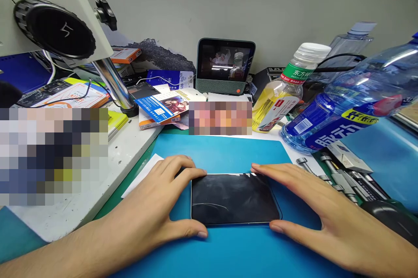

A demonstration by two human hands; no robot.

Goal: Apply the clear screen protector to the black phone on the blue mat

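Observation:
A smartphone (233, 199) lies flat and sideways on the blue mat (222, 247), its dark screen facing up with a pale streak across it. My left hand (163, 199) spans its left end, fingertips on the far edge and thumb by the near edge. At the right end, my right hand (313, 204) holds the phone by its corners, with the fingers at the far side and the thumb at the near one. The undersides of the fingers are partly hidden.
A microscope-like stand (55, 27) with a white base (107, 182) takes up the left. Behind the mat are a smart display (225, 66), cards and boxes. A tea bottle (281, 95), a large blue-labelled bottle (329, 121) and metal screwdrivers (339, 177) stand or lie at right.

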